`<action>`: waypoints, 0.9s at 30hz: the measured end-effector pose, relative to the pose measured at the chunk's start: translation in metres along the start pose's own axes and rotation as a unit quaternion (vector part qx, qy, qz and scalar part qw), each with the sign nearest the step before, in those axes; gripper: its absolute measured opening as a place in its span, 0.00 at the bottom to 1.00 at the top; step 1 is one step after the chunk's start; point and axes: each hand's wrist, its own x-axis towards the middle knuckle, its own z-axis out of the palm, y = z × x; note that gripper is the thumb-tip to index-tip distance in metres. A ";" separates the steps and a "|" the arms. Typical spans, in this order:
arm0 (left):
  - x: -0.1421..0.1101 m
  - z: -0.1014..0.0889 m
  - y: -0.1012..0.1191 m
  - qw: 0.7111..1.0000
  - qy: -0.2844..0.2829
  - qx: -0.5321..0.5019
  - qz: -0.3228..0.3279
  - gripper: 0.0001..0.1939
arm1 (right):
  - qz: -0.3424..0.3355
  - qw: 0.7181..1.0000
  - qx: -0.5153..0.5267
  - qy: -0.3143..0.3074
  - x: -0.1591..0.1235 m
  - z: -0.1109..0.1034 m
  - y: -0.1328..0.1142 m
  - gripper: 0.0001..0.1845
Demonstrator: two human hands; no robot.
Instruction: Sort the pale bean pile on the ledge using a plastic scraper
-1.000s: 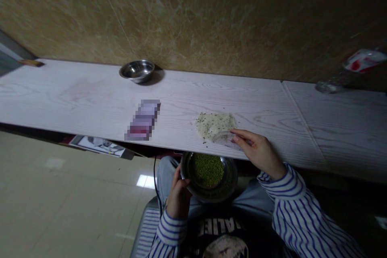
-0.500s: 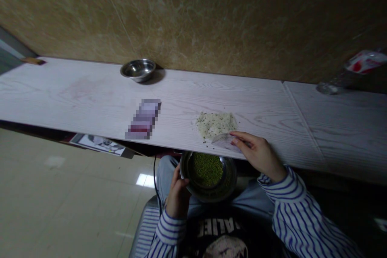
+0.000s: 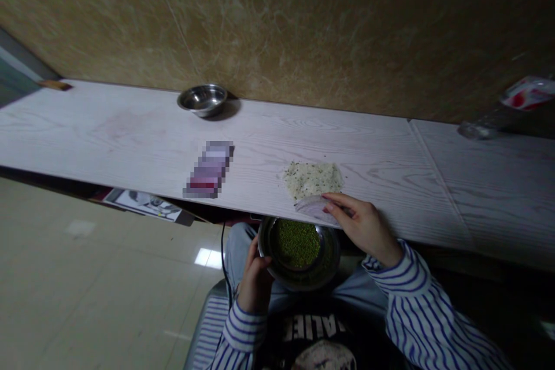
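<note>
Below the table's front edge, my left hand (image 3: 256, 277) grips the left rim of a steel bowl (image 3: 299, 282), thumb over the rim. Green mung beans (image 3: 299, 244) lie inside it. Above the tabletop, my right hand (image 3: 366, 224) pinches a thin clear plastic piece with a rounded edge (image 3: 313, 208) between thumb and fingers. That piece is at the near side of a flat patch of white rice (image 3: 313, 179) dotted with small green beans. Whether its edge touches the grains I cannot tell.
A smaller steel bowl (image 3: 202, 100) stands against the wall. A phone-like blurred object (image 3: 209, 169) lies left of the rice. On the right, a clear bottle (image 3: 505, 107) with a red and white label leans near the wall. The pale wooden tabletop (image 3: 117, 127) ends above my lap.
My right hand has moved slightly left with the plastic piece, along the near edge of the rice. My left hand and the bowl stay in place. The view has shifted a little.
</note>
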 end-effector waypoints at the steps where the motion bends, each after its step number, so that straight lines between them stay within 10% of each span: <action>1: 0.000 0.000 0.000 1.000 0.000 -0.002 0.001 0.27 | 0.004 1.000 -0.005 0.007 0.000 -0.001 0.001 0.17; 27: 0.001 -0.001 0.001 1.000 0.009 0.002 -0.009 0.28 | 0.012 0.999 -0.003 0.031 0.006 0.005 0.011 0.17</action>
